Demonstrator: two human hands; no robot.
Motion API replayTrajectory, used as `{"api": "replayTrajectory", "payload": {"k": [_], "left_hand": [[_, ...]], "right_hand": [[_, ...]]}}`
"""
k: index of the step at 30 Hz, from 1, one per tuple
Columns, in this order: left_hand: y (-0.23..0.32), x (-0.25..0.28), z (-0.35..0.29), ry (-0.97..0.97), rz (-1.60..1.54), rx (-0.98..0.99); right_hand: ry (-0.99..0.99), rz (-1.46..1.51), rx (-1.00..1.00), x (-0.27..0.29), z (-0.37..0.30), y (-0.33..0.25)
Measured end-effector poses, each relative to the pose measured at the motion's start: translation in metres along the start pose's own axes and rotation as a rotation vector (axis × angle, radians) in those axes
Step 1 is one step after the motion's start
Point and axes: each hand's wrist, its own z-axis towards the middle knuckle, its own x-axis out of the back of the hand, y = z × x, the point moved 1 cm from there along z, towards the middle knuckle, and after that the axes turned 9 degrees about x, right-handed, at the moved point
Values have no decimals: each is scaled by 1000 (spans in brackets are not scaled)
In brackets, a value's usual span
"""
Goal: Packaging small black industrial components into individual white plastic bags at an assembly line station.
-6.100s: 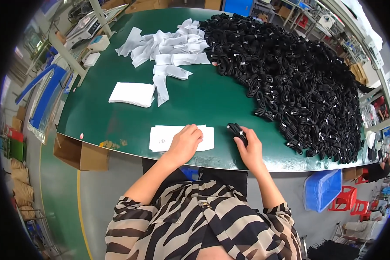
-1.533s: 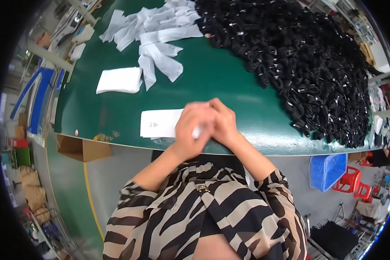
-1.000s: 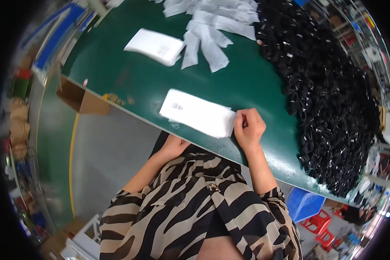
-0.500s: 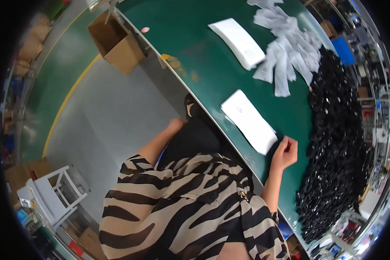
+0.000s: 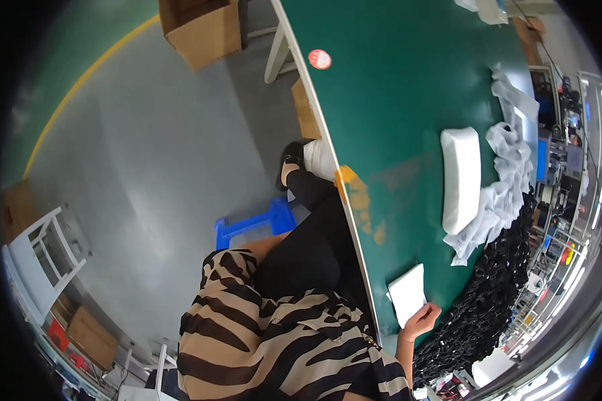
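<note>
My right hand [image 5: 421,321] rests on the green tabletop with its fingers curled in a loose fist, and nothing shows between them. It lies against the lower right edge of a small stack of flat white sheets or sleeves [image 5: 408,294]. Further along the table sits a thick white bundle [image 5: 461,180]. Of my left arm only a forearm [image 5: 266,246] shows, beside my thigh. The left hand itself is hidden, close to a blue plastic stool [image 5: 255,222].
Right of the bundle lie crumpled translucent whitish strips [image 5: 508,160]. A long heap of shiny black pieces [image 5: 481,301] borders the table's far side. A round red-and-white sticker [image 5: 320,59] marks the tabletop. On the floor stand a cardboard box [image 5: 204,33] and a white chair [image 5: 43,267].
The view has swung leftward, bringing the blue stool into sight. My left hand has dropped out of view beside my thigh. My right hand stays by the white stack, fingers still curled.
</note>
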Motion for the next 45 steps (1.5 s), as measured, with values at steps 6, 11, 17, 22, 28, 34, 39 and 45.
{"api": "replayTrajectory", "payload": {"k": [6,11,17,22,28,34,39,45], "left_hand": [[18,40,-30,22,-202,146],[-83,61,-170,80,-349,184],[-55,89,-207,181,-533,217],[-25,133,-218,203,-656,269],[3,172,-258,203,-877,355],[17,209,-298,247,-1175,615],[0,246,-318,273,-1374,800],[-60,281,-362,311,-1331,800]], "right_hand": [[-44,-18,82,0,8,1],[-46,45,15,3,13,4],[293,321,-22,47,46,-71],[-640,750,455,64,60,-223],[-1026,891,139,-70,39,-250],[-1332,925,-414,-198,-4,-254],[-1307,862,-881,-313,-43,-257],[-1032,737,-1331,-468,-110,-180]]}}
